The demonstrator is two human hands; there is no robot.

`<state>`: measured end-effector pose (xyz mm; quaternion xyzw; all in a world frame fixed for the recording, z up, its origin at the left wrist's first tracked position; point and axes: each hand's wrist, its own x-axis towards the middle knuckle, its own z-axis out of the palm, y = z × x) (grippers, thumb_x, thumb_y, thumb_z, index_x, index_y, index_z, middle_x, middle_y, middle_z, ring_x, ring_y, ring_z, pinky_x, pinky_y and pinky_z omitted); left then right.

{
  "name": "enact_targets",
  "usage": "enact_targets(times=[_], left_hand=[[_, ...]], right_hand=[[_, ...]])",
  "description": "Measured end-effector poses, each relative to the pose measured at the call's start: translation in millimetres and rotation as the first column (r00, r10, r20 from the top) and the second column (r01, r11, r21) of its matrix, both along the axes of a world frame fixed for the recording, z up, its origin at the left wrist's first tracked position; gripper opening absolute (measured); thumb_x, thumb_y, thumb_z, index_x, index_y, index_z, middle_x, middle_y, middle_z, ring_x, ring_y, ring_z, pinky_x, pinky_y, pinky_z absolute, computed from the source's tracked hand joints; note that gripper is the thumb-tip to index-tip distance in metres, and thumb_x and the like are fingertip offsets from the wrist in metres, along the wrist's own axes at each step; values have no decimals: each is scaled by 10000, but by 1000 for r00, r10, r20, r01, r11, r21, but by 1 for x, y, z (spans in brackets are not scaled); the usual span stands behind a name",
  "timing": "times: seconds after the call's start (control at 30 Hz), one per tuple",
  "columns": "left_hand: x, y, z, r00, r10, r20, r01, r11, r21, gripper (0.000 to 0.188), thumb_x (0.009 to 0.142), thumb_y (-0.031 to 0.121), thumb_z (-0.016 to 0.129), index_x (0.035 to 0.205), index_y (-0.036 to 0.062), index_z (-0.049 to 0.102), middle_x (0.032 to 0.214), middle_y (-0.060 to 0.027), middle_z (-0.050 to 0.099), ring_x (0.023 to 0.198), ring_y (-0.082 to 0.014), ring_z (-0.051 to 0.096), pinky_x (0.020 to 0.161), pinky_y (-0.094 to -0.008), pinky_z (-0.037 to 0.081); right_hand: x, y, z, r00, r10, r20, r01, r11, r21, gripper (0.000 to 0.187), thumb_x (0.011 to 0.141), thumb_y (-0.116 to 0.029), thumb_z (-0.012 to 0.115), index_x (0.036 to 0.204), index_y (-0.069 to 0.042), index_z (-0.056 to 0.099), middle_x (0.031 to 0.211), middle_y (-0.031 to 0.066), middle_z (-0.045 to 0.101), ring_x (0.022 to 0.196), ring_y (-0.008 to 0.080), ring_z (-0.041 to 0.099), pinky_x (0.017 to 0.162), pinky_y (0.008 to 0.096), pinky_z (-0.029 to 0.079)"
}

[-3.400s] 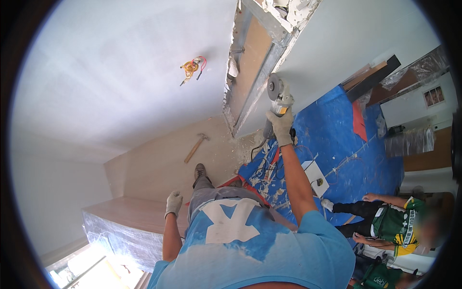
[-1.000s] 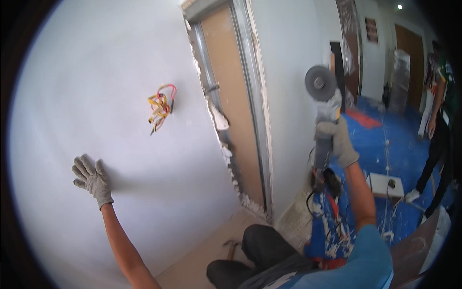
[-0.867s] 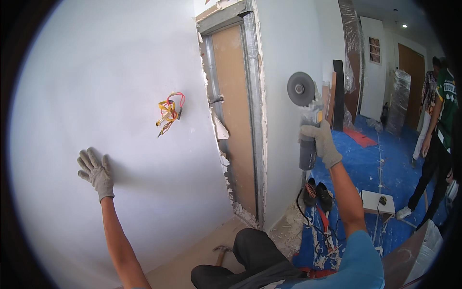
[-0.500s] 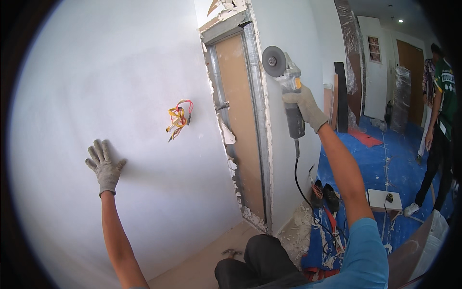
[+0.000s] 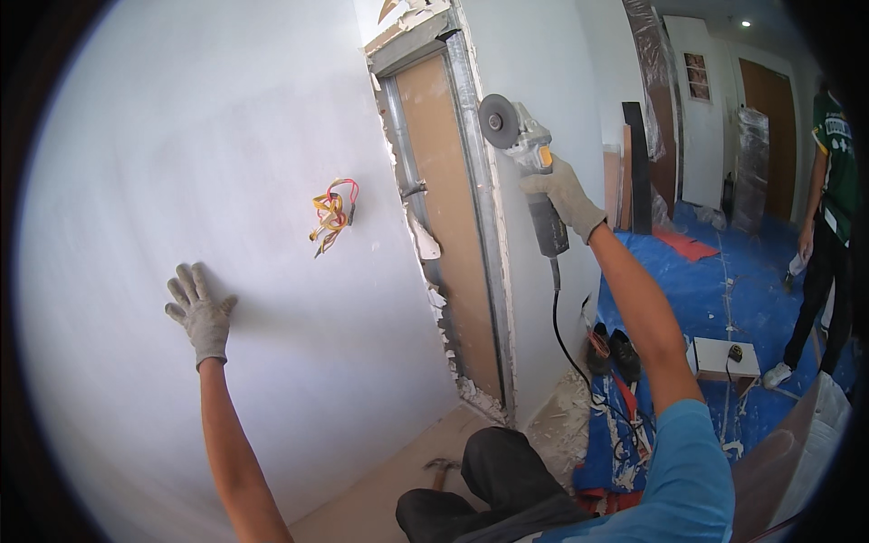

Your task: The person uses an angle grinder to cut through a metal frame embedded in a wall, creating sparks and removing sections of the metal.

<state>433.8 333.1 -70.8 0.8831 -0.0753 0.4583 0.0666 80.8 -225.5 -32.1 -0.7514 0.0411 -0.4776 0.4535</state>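
Wrapped round the body of an angle grinder (image 5: 546, 213) is my right hand (image 5: 568, 197), in a grey work glove. The grinder is held upright, its dark disc (image 5: 500, 121) close to the metal stud at the right edge of a cut wall opening (image 5: 444, 181). A black cord hangs from its lower end. My left hand (image 5: 201, 312), also gloved, lies with fingers spread against the white wall (image 5: 299, 326). Between that hand and the opening, a bunch of red and yellow wires (image 5: 335, 215) sticks out of the wall. Ragged board edges line the opening, with brown board behind.
A hammer (image 5: 441, 469) lies on the floor by my knees. Dark shoes (image 5: 623, 355) and debris sit near the cord. On the blue floor sheet (image 5: 674, 299) stands a small white stool (image 5: 727, 358) with a tape measure. Another person (image 5: 826, 217) stands at the far right.
The grinder and my right hand have shifted slightly left and down. My left hand stays spread on the wall. The view has tilted a little, showing more of the hammer.
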Motion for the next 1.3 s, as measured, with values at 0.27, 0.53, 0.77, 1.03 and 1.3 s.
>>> enact_targets(times=[0.27,0.53,0.77,1.03,1.3], left_hand=[[8,2,-5,999,-22,48,22,1000,7,1009,911,465,757,1694,228,167,1779,-85,78,1628,-386,36,1257,-694,57],[7,3,-5,995,-20,99,20,1000,2,1005,915,397,775,1696,210,171,1780,-94,82,1628,-389,40,1247,-693,61],[11,6,-8,996,-45,83,45,999,3,989,927,434,754,1696,237,164,1781,-72,83,1630,-378,31,1257,-691,39],[24,8,-11,989,-11,148,8,1000,16,991,924,444,754,1696,255,163,1782,-58,85,1630,-375,34,1251,-699,48],[23,12,-12,995,-34,96,33,999,18,1014,901,481,761,1695,267,168,1782,-56,90,1631,-364,46,1253,-695,47]], right_hand=[[-3,2,3,1000,8,28,-7,999,-38,484,783,-217,793,1195,-12,643,976,38,664,834,143,630,768,313,533],[-2,3,3,1000,-8,-4,8,1000,-28,521,761,-236,815,1187,8,639,1003,66,671,853,169,641,780,326,535],[5,-4,1,999,22,41,-21,1000,-8,514,790,-202,815,1214,23,632,1036,58,682,871,143,644,784,312,545],[6,-11,-10,999,47,25,-46,999,-20,479,811,-176,794,1224,1,629,997,35,667,815,120,630,724,304,548],[5,-14,-22,994,76,72,-75,997,-11,472,820,-161,795,1230,-5,622,999,29,666,800,112,621,721,288,536]])
